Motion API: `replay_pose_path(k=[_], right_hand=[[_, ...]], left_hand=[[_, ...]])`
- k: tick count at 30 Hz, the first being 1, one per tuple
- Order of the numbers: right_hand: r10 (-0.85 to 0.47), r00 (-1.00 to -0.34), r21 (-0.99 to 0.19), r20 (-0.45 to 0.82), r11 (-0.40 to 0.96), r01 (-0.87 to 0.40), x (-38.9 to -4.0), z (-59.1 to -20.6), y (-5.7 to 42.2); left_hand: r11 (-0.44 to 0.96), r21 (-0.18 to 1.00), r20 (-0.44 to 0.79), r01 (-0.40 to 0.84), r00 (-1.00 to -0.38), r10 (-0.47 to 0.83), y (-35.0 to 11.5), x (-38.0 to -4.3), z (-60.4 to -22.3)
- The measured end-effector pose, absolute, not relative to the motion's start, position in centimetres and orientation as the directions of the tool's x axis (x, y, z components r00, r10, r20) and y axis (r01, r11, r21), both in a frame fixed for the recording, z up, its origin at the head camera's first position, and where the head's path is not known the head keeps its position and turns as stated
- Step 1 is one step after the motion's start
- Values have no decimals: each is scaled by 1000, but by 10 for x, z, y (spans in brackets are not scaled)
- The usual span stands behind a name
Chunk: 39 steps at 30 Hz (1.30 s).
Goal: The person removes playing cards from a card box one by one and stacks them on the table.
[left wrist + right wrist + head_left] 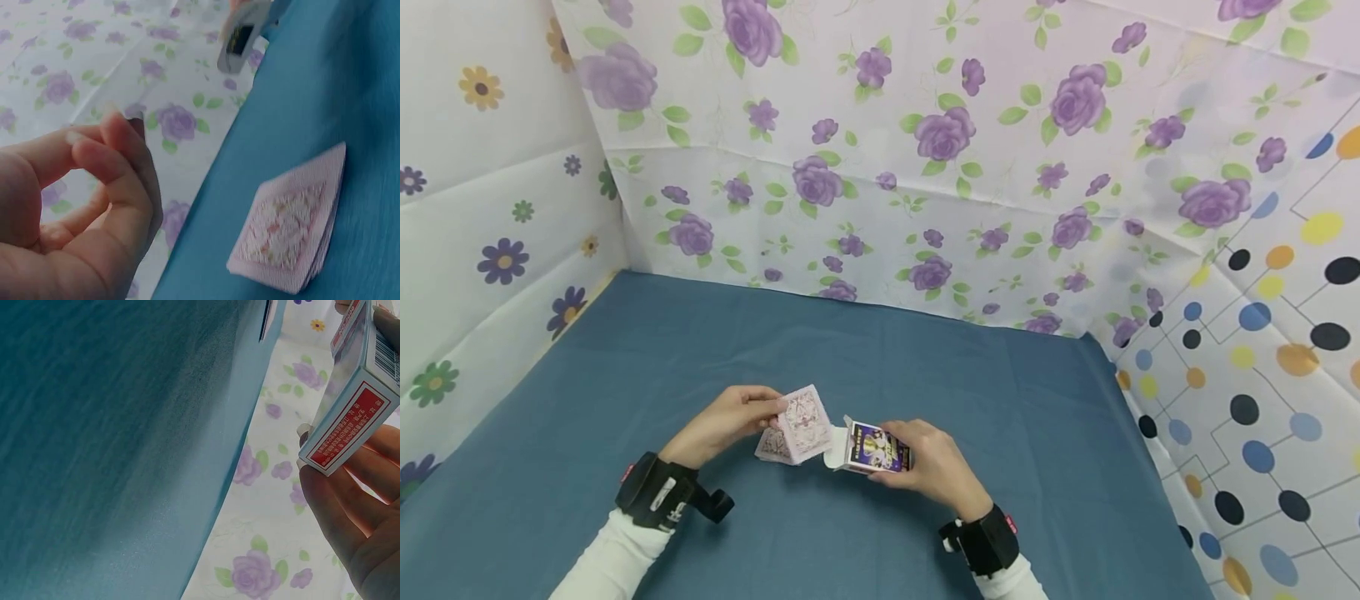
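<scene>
In the head view my left hand (741, 414) pinches a playing card (805, 423) with a pink patterned back. Whether more cards lie behind it I cannot tell. Partly beneath, a stack of playing cards (775, 448) rests on the cloth, seen more fully as the same stack (284, 228) in the left wrist view. There, the curled left hand (94, 206) hides most of what it holds. My right hand (936, 467) grips a purple-fronted card box (877, 448), its flap raised toward the card. The box's white side (350, 425) with a red label shows in the right wrist view.
A blue cloth (865, 533) covers the table. A curtain with purple roses (943, 133) stands behind it, a flowered sheet (482, 167) at the left and a dotted sheet (1262, 400) at the right.
</scene>
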State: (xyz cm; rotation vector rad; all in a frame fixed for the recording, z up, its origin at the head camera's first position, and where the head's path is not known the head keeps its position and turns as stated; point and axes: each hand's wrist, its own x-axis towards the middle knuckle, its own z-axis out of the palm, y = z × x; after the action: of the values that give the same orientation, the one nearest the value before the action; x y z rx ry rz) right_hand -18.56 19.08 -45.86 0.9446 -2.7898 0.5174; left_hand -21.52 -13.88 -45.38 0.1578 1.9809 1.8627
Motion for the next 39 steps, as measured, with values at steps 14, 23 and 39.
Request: replay_pose_path(k=[14,23,39], right_hand=[[-552,-807,-283,210,755,-591,-184,-466,193],[-544,-814,-304,201,756,-580,-184,-467,194],[-547,-814,-297,197,758,-581,-184,-469,194]], left_hand=[[312,928,-257,-205,-957,136,-144,-239,-474],[374,910,-234,-178,-966,110,-137,-243,-483],[671,740,-90,-56,-996,16,-122,-239,-478]])
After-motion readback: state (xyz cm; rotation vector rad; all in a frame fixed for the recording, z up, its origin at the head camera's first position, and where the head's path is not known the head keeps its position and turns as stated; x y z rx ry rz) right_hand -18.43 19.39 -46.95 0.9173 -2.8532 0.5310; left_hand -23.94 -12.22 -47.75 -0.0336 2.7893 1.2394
